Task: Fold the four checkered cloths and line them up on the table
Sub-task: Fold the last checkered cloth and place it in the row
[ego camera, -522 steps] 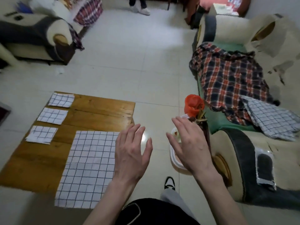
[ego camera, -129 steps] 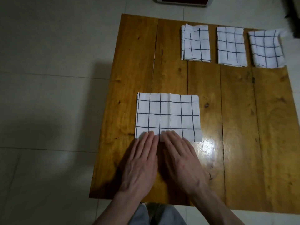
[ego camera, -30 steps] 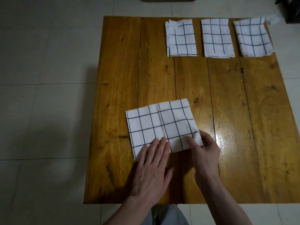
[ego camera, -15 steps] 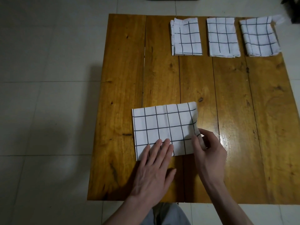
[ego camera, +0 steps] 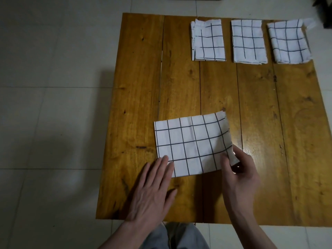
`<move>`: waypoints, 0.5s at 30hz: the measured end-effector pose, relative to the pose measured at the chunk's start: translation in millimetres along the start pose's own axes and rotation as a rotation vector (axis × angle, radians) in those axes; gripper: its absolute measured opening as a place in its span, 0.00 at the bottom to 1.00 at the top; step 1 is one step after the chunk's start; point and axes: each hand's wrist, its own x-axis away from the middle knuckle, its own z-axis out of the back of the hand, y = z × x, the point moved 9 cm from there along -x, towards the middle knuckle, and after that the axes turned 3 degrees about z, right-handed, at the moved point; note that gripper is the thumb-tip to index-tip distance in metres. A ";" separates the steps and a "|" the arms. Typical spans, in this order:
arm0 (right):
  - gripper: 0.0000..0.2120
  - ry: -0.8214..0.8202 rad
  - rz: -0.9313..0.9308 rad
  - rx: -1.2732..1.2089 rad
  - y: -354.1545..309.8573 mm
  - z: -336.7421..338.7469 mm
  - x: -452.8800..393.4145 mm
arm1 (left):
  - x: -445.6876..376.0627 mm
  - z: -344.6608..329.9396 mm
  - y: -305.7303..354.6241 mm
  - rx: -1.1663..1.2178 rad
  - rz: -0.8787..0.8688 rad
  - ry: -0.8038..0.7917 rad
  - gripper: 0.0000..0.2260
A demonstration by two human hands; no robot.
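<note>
A partly folded white cloth with dark check lines (ego camera: 192, 143) lies near the front of the wooden table (ego camera: 136, 108). My left hand (ego camera: 152, 191) lies flat, its fingertips pressing the cloth's near left corner. My right hand (ego camera: 239, 175) pinches the near right corner, and the right edge is lifted and curling off the wood. Three folded checkered cloths sit in a row along the far edge: the left one (ego camera: 208, 41), the middle one (ego camera: 248, 41) and the right one (ego camera: 289, 42).
Pale floor tiles (ego camera: 53, 87) surround the table on the left and far sides. My trouser-covered knees (ego camera: 177, 236) show below the table's near edge. A dark object (ego camera: 325, 11) sits at the top right corner.
My right hand has raised the cloth's right edge further. My left hand slid left, from the middle of the near edge to the near left corner. The three far cloths have not moved.
</note>
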 end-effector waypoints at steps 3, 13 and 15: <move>0.12 -0.040 0.096 0.004 -13.2 -3.7 3.3 | -2.7 -0.2 1.6 0.007 0.004 -0.004 0.30; 0.24 -0.354 0.568 0.377 -37.3 -49.9 31.2 | -12.3 3.5 12.1 0.075 0.011 -0.008 0.29; 0.25 -0.435 0.637 0.446 -34.7 -62.9 39.0 | -11.9 3.5 10.3 0.074 0.008 0.003 0.29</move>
